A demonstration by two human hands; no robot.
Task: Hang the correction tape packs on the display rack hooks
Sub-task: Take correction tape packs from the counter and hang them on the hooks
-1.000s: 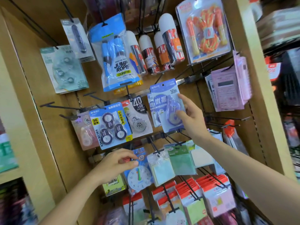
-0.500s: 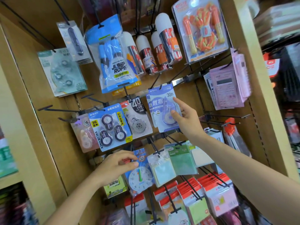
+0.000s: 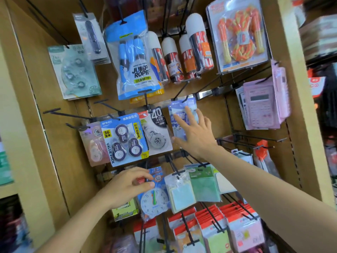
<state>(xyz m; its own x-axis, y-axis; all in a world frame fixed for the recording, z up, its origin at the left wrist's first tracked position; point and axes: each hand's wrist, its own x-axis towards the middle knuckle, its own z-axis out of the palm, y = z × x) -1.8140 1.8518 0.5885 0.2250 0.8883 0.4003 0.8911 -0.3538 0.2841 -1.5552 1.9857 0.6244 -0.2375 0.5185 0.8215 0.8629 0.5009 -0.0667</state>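
There's the right hand (image 3: 195,136), flat against the pale lilac-blue carded correction tape pack (image 3: 180,111). Fingers straight and spread, nothing clutched: an open palm pressing the card back toward the tan board-backed display rack (image 3: 209,115). The pack hangs at the rack's middle rail, a little right of centre, with its top up at a black wire hook (image 3: 184,99). Whether it's fully seated on the wire I can't tell, because the top is blurred.

Just beside it on the left hangs the grey-and-black "40" tape pack (image 3: 156,128), then the blue three-roll value pack (image 3: 124,139).

I'd call this the settling step: card on the hook, being squared and pushed home. The next move, by my read, is to ease the palm off gently so the pack doesn't swing, then find another pack for a bare hook (image 3: 69,115) toward the rack's left edge.

The right forearm reaches up from the lower right corner, wrist straight. The left hand (image 3: 127,187) sits lower, near the centre, fingers curled, with thumb and fingertips pinching the top of the blue card with a white toy clock (image 3: 155,199).
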